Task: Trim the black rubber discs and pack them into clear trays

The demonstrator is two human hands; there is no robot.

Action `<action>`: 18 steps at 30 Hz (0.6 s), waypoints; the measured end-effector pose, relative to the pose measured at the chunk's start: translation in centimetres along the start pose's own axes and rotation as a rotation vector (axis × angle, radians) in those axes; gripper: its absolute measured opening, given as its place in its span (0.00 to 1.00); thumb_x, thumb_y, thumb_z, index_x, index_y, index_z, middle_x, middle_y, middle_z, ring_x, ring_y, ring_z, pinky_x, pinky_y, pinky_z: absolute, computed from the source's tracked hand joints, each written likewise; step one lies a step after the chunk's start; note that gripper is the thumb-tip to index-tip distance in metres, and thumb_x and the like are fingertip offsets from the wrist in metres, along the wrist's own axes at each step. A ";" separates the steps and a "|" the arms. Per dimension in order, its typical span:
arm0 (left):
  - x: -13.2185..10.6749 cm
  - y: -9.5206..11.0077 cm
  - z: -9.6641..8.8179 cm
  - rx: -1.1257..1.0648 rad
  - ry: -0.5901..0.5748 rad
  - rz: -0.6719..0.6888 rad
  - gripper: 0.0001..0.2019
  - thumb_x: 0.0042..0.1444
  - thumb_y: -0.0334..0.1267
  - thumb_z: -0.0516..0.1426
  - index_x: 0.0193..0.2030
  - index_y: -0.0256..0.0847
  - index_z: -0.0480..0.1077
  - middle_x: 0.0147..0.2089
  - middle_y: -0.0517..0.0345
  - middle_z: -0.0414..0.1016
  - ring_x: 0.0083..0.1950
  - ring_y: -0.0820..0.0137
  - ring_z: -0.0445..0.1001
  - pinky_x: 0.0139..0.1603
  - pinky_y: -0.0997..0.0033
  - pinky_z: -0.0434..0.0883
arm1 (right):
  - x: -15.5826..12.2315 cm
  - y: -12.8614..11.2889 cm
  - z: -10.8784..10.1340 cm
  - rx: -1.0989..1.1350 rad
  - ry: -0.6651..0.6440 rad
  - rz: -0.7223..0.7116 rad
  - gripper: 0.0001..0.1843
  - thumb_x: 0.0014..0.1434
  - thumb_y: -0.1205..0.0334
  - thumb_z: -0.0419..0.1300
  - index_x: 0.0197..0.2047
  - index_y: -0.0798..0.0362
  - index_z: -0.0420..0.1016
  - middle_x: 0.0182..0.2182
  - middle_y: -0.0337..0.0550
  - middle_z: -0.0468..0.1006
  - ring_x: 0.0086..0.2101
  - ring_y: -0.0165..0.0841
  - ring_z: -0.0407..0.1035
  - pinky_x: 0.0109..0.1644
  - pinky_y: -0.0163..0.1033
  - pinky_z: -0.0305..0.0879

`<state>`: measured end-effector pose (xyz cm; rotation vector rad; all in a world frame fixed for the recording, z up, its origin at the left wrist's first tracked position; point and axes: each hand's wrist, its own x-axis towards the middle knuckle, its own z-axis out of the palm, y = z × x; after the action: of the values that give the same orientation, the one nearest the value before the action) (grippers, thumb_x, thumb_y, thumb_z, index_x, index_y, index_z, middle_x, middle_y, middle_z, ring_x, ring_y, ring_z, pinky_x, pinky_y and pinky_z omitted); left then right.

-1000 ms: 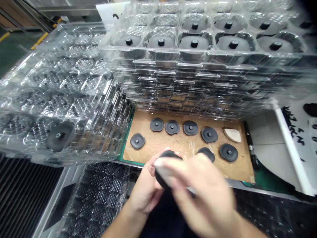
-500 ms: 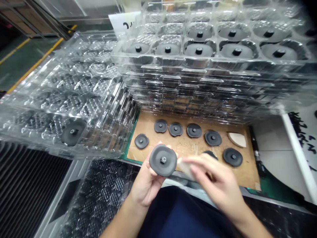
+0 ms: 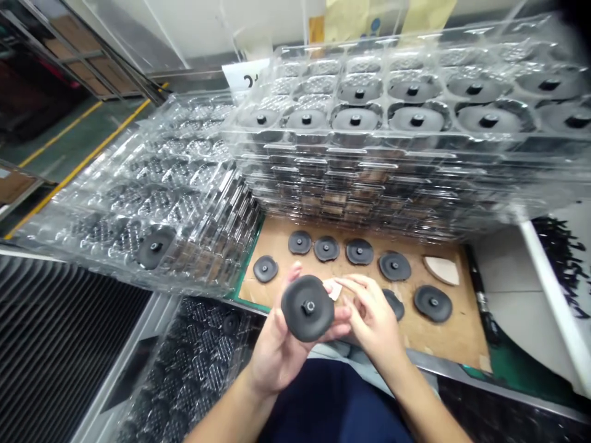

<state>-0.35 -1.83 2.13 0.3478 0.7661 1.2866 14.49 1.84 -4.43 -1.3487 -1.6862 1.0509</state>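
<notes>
A dark grey rounded disc with a short central post (image 3: pixel 308 307) is gripped at its rim by my left hand (image 3: pixel 279 354), its post side facing me. My right hand (image 3: pixel 376 317) is beside the disc's right edge, fingers bent, with a small whitish piece (image 3: pixel 334 289) pinched at the fingertips. That piece touches or nearly touches the rim; what it is made of I cannot tell. Beyond my hands, several similar discs (image 3: pixel 359 251) lie spread on a brown cardboard sheet (image 3: pixel 286 289).
Stacked clear plastic trays (image 3: pixel 369 163) rise behind the cardboard, the top one holding discs. Another tray stack (image 3: pixel 138 178) stands at left with one disc (image 3: pixel 156 247). A pale curved piece (image 3: pixel 442 270) lies at right. Small black scraps (image 3: pixel 554 258) are at far right.
My right hand has moved left, bringing the whitish piece against or close to the disc's edge. The disc has turned slightly in my left hand. The whole view has shifted a little.
</notes>
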 end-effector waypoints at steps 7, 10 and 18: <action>1.3 -1.1 -0.1 0.987 -0.295 0.648 0.56 0.39 0.16 0.63 0.65 0.69 0.40 0.55 0.56 0.70 0.58 0.59 0.68 0.59 0.52 0.63 | -2.5 -0.5 -3.6 0.091 0.111 0.077 0.11 0.61 0.62 0.55 0.45 0.53 0.74 0.35 0.45 0.77 0.32 0.31 0.71 0.33 0.34 0.70; 1.7 -1.3 -0.3 1.139 -0.386 0.762 0.58 0.42 0.22 0.65 0.68 0.57 0.29 0.54 0.48 0.68 0.57 0.57 0.69 0.57 0.50 0.66 | -3.4 -1.1 -5.2 0.233 0.208 0.105 0.11 0.60 0.62 0.58 0.46 0.49 0.73 0.36 0.42 0.76 0.34 0.30 0.71 0.38 0.33 0.70; 0.9 -1.0 -0.7 1.167 -0.336 0.579 0.54 0.46 0.38 0.65 0.68 0.52 0.27 0.51 0.52 0.70 0.53 0.61 0.71 0.57 0.58 0.66 | -2.9 -4.4 -6.2 0.508 -0.136 0.220 0.08 0.54 0.62 0.65 0.39 0.45 0.78 0.31 0.36 0.77 0.32 0.27 0.70 0.37 0.30 0.67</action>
<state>0.01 -1.41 0.69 1.7785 1.1041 1.1163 18.94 -0.58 1.94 -1.1578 -1.2539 1.6005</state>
